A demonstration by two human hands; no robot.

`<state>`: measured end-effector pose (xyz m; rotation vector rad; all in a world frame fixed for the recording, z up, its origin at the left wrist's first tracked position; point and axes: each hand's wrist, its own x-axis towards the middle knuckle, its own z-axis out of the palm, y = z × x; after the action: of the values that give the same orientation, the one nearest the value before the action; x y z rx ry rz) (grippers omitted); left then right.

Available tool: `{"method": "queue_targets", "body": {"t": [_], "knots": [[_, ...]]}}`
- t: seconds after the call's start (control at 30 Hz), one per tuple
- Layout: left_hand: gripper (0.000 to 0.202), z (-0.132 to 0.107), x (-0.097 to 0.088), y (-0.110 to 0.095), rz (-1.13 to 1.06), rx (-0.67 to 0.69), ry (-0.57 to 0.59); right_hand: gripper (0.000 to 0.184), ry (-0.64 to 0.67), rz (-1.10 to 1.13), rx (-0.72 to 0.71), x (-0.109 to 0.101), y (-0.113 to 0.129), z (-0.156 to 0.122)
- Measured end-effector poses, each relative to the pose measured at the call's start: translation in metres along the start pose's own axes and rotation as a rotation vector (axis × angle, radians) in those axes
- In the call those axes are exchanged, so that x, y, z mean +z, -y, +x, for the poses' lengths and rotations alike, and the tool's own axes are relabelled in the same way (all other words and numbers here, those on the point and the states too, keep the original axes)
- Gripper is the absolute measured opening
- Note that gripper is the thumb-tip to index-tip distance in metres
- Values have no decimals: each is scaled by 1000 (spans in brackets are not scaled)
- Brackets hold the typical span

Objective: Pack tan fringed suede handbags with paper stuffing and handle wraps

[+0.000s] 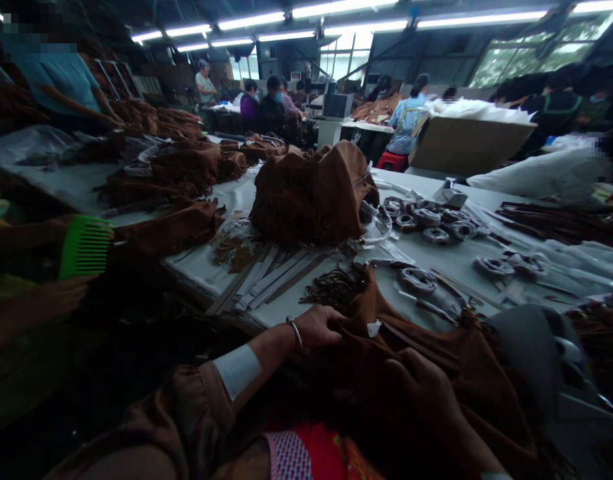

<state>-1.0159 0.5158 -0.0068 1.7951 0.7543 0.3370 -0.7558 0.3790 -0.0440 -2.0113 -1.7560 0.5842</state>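
A brown fringed suede-like bag point(479, 380) lies across my lap and the front edge of the table, with a small white tag at its opening. My left hand point(319, 327), with a bracelet at the wrist, pinches the bag's edge on the left. On the near side of the opening, my right hand point(423, 377) has its fingers curled over the material. The bag's lower part disappears into shadow below my hands. Wrapped strap coils point(419, 280) rest just beyond the bag.
A bulky brown fringed bag point(311, 193) stands mid-table. Flat pale strips point(273, 277) lie before it, and several wrapped coils point(436, 220) to its right. At left, another person's hand point(61, 300) is by a green comb point(86, 245). A cardboard box point(471, 147) stands behind.
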Motion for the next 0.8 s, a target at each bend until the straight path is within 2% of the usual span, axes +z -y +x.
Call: {"method": "queue_targets", "body": {"t": [0.1, 0.3, 0.4, 0.53, 0.6, 0.7, 0.8], "knots": [[29, 7, -1, -2, 263, 35, -60, 44, -16, -3, -23, 0, 1, 0], [10, 13, -6, -8, 686, 120, 62, 43, -45, 12, -57, 0, 1, 0], [11, 6, -10, -21, 779, 124, 71, 42, -55, 29, -60, -1, 0, -1], [12, -13, -12, -43, 873, 110, -16, 41, -53, 49, -60, -3, 1, -2], [13, -21, -10, -47, 947, 138, -46, 40, -53, 43, -68, -3, 2, -2], [14, -27, -7, -37, 997, 110, -53, 42, -75, 13, -76, -2, 3, -2], [12, -24, -13, -18, 892, -37, -86, 42, -94, 2, -87, 0, 3, -3]]}}
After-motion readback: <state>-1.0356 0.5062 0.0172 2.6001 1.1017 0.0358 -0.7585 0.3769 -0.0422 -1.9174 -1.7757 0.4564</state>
